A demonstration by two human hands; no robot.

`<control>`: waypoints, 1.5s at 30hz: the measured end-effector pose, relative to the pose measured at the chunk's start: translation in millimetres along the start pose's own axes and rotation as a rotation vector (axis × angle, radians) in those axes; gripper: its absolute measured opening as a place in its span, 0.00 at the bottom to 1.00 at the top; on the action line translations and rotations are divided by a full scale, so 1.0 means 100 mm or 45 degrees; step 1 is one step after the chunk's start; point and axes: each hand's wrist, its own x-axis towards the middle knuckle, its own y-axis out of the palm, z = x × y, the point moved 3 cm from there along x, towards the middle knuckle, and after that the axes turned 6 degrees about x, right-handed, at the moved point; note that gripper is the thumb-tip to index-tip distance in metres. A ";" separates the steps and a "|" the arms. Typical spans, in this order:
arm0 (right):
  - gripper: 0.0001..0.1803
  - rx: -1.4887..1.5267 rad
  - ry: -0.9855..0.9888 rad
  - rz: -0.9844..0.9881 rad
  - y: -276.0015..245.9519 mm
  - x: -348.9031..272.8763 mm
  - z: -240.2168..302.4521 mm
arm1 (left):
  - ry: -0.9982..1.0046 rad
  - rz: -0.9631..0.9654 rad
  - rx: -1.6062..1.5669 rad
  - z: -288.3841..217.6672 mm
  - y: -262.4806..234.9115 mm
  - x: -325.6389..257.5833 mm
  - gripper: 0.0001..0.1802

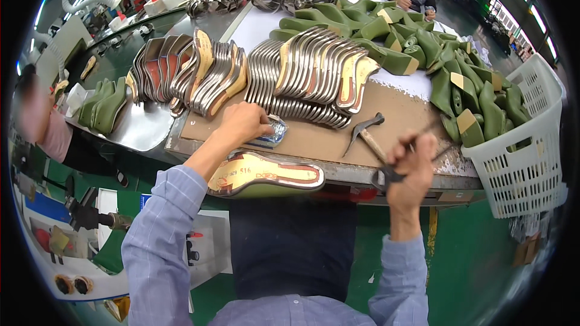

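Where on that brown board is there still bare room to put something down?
The brown board is bare between the left hand and the hammer, and again past the hammer, below the green shoe lasts. Its far edge is crowded with rows of metallic insoles, and the white basket blocks the right end.

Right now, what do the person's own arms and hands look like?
Both arms wear long light-blue shirt sleeves with a fine check and buttoned cuffs. The left hand and right hand are bare: no gloves, and no rings or watch that I can see.
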 end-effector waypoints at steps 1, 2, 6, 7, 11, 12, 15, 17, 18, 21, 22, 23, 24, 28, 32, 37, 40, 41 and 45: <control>0.13 0.025 -0.037 0.114 0.25 0.07 -0.05 | 0.010 0.045 0.083 0.01 0.02 -0.01 0.12; 0.09 0.026 0.016 0.209 0.43 0.12 -0.20 | -0.058 0.094 0.013 0.09 0.03 -0.02 0.12; 0.14 0.016 0.226 0.525 0.73 0.17 -0.61 | -0.028 -0.027 -0.001 0.05 0.08 -0.01 0.11; 0.19 0.013 0.254 0.615 0.73 0.14 -0.70 | -0.046 -0.063 -0.070 0.07 0.08 -0.03 0.10; 0.26 -0.028 0.300 0.784 0.76 -0.05 -0.86 | -0.073 -0.187 -0.335 0.12 0.04 -0.10 0.10; 0.25 -0.060 0.299 0.814 0.77 -0.08 -0.87 | -0.079 -0.244 -0.391 0.11 -0.01 -0.13 0.10; 0.24 -0.078 0.311 0.874 0.78 -0.12 -0.89 | -0.048 -0.397 -0.562 -0.05 -0.18 -0.28 0.11; 0.22 -0.043 0.304 0.909 0.75 -0.12 -0.90 | 0.019 -0.366 -0.715 -0.26 -0.31 -0.47 0.11; 0.20 -0.010 0.295 0.939 0.75 -0.13 -0.91 | 0.048 -0.398 -0.757 -0.40 -0.32 -0.60 0.11; 0.14 0.046 0.296 0.853 0.79 -0.16 -0.91 | 0.122 -0.443 -0.890 -0.65 -0.23 -0.85 0.09; 0.12 0.047 0.293 0.820 0.76 -0.14 -0.92 | 0.140 -0.423 -0.936 -0.67 -0.21 -0.87 0.08; 0.11 0.047 0.290 0.788 0.74 -0.13 -0.94 | 0.158 -0.403 -0.981 -0.68 -0.19 -0.89 0.07; 0.09 0.094 0.310 0.658 0.78 -0.12 -0.95 | 0.156 -0.363 -1.014 -0.68 -0.19 -0.89 0.06; 0.07 0.663 0.494 0.285 0.62 0.05 -1.08 | 0.260 -0.288 -1.034 -0.71 -0.21 -0.90 0.04; 0.07 0.542 0.302 0.100 0.46 0.16 -1.00 | 0.445 -0.339 -0.936 -0.74 -0.28 -0.92 0.05; 0.09 -0.776 -0.266 0.057 -0.22 0.60 -0.30 | 0.620 -0.331 -0.755 -0.84 -0.32 -0.99 0.04; 0.21 -1.845 -0.479 0.161 -0.52 0.67 -0.11 | 0.702 -0.443 -0.704 -0.86 -0.32 -1.01 0.03; 0.24 -2.067 -0.711 0.254 -0.62 0.58 -0.07 | 0.686 -0.427 -0.718 -0.87 -0.32 -1.01 0.03; 0.30 -2.143 -0.429 0.471 -0.92 0.20 -0.13 | 0.504 -0.235 -0.894 -0.83 -0.30 -0.97 0.03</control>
